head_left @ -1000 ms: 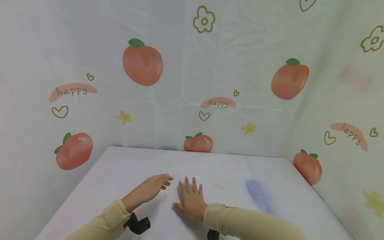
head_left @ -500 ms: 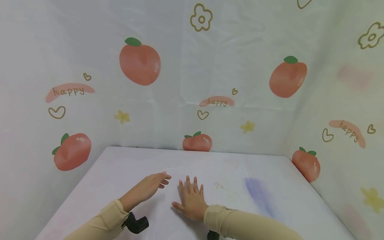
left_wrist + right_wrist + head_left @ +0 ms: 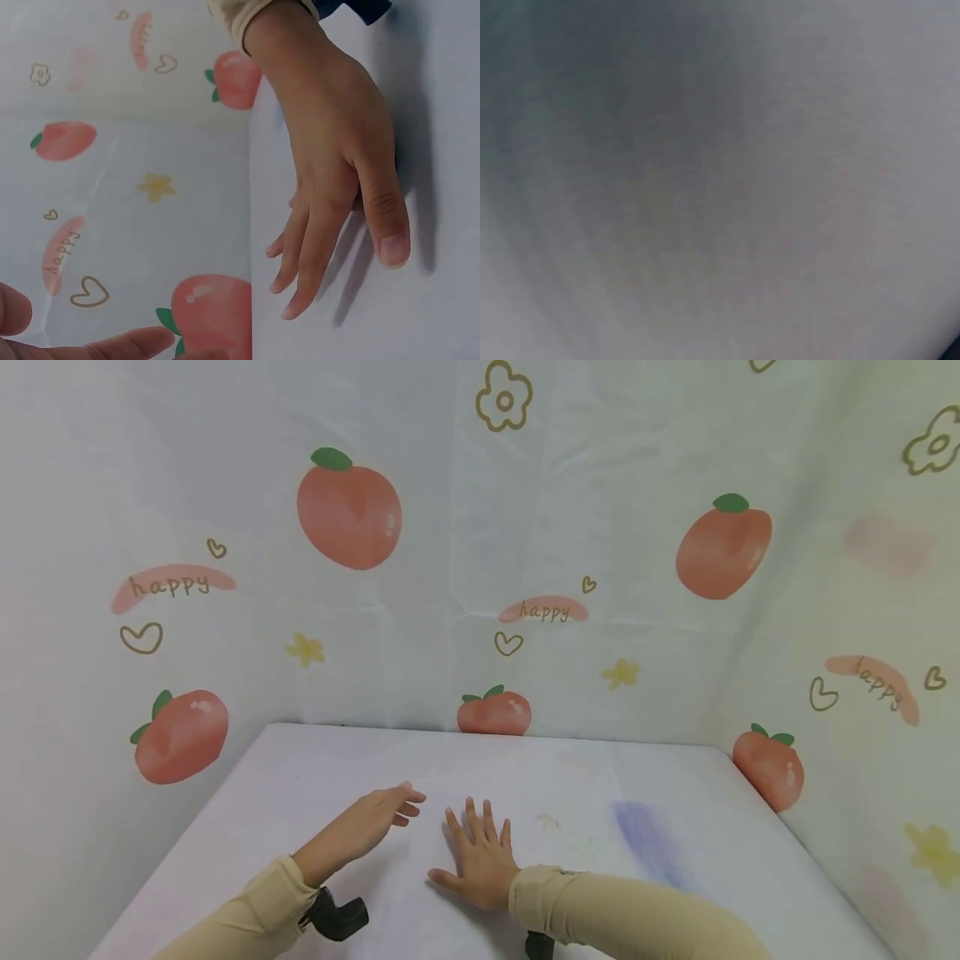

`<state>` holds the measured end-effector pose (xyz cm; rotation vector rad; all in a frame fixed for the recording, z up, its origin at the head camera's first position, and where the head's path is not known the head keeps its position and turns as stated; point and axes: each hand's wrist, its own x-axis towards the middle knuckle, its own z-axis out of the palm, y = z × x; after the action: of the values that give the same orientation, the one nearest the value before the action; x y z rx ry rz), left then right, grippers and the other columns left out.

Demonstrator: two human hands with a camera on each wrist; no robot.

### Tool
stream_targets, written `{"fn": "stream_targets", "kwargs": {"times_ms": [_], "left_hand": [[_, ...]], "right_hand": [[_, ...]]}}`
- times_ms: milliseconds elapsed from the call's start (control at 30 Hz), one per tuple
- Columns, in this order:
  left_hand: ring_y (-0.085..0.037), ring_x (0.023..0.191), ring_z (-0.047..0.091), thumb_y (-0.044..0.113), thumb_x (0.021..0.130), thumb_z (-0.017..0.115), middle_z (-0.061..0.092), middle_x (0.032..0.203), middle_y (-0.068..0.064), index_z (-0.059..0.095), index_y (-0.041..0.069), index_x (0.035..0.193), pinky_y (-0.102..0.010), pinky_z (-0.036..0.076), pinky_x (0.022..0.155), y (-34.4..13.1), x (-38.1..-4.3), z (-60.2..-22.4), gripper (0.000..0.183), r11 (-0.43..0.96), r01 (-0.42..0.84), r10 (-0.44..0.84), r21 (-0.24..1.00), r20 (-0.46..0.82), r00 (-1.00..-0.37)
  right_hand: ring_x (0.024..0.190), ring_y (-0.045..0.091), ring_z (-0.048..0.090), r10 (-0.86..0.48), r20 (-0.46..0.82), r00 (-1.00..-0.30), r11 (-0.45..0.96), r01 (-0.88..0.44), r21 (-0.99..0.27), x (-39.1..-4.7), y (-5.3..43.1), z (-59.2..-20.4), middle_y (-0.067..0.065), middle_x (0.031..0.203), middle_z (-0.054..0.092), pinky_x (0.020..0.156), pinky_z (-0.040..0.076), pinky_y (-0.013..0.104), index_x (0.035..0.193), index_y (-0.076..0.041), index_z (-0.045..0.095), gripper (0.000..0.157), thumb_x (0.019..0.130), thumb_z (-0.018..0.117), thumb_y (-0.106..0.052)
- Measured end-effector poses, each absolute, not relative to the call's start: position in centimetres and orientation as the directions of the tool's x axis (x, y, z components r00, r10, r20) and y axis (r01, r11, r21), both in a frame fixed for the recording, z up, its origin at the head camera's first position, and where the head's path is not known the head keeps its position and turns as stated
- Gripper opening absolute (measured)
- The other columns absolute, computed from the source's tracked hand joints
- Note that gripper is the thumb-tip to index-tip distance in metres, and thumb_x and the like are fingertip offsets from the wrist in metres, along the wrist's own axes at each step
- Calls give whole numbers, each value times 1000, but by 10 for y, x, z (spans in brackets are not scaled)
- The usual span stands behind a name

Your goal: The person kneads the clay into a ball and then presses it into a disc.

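My left hand (image 3: 363, 822) is held above the white tabletop (image 3: 555, 785), with its fingers extended loosely toward the right. In the left wrist view, parts of its fingers (image 3: 112, 349) show along the bottom left edge. To its right, my right hand (image 3: 483, 868) is spread palm down, low over the table. The left wrist view shows this right hand (image 3: 337, 135) from the side, with its shadow on the white surface. Whether it touches the table I cannot tell. Neither hand holds anything. The right wrist view is only a blurred grey-white surface (image 3: 817, 150).
A white cloth backdrop (image 3: 420, 643) printed with peaches, hearts and flowers stands behind the table and along its sides. A bluish-purple smear (image 3: 648, 839) marks the tabletop at the right. Black wrist devices (image 3: 337, 917) hang under both sleeves.
My left hand has drifted slightly left and up in the head view. The right hand stays almost in place, and the head view has shifted a little.
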<state>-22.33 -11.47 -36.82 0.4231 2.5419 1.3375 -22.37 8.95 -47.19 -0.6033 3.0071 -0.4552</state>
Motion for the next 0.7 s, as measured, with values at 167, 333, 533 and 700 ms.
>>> {"fn": "stream_targets", "kwargs": {"times_ms": [167, 333, 533, 700], "left_hand": [[-34, 104, 66, 42, 106, 25, 68, 117, -17, 63, 4, 125, -60, 44, 96, -114, -224, -372, 57, 536, 117, 342, 836, -89, -936], [-34, 104, 66, 43, 106, 23, 67, 117, -18, 63, 4, 125, -60, 45, 96, -115, -224, -371, 59, 542, 130, 345, 830, -79, -935], [-33, 105, 66, 42, 106, 23, 68, 116, -16, 63, 4, 125, -58, 45, 97, -116, -224, -365, 58, 538, 145, 353, 831, -65, -933], [-33, 106, 65, 42, 107, 23, 68, 116, -16, 62, 4, 125, -55, 46, 98, -119, -222, -363, 58, 528, 148, 355, 836, -59, -933]], "right_hand": [[148, 44, 2, -395, 34, -918, 880, -388, -275, -225, 91, -478, 18, 162, 8, 110, 11, 72, 156, -20, 18, 89, 88, 46, -71], [148, 44, 1, -397, 58, -916, 882, -398, -254, -227, 88, -483, 18, 162, 6, 109, 10, 72, 156, -23, 17, 92, 86, 47, -73], [148, 43, 2, -384, 79, -920, 894, -392, -216, -226, 87, -484, 17, 163, 6, 109, 11, 72, 156, -23, 17, 96, 82, 47, -77], [148, 42, 3, -383, 74, -921, 903, -390, -178, -227, 85, -485, 16, 163, 6, 110, 13, 71, 156, -23, 17, 99, 80, 45, -80]]}}
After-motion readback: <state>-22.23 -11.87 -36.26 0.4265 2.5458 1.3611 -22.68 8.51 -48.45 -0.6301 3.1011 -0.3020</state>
